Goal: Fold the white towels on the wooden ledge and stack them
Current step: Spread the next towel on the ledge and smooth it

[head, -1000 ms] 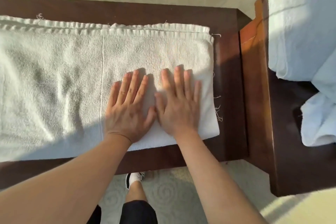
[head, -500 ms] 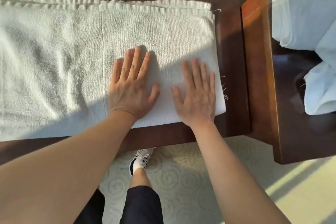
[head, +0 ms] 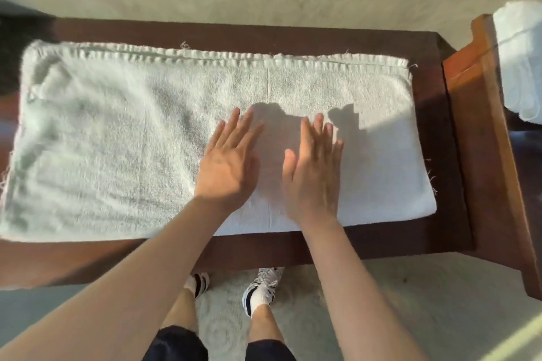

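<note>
- A white towel (head: 123, 138) lies spread lengthwise along the dark wooden ledge (head: 322, 35), covering most of its top; a strip of bare wood shows along the far side, the near side and the right end.
- The towel's ribbed hem runs along its far edge, with loose threads at the right end and at the near left corner.
- The left hand (head: 227, 168) is over the middle of the towel, fingers straight and slightly spread, grasping nothing; its grip is released.
- The right hand (head: 313, 176) is just beside it, toward the towel's right part, fingers straight and close together, its grip also released. Whether either palm presses the cloth or sits just above it, I cannot tell.
- Both hands cast shadows on the towel beyond the fingertips.
- More white towels (head: 520, 58) sit at the right edge, on a lighter wooden frame (head: 487, 97) beyond the ledge's end.
- Below the ledge, the person's feet in white sneakers (head: 264, 287) stand on a pale rug (head: 223, 313).
</note>
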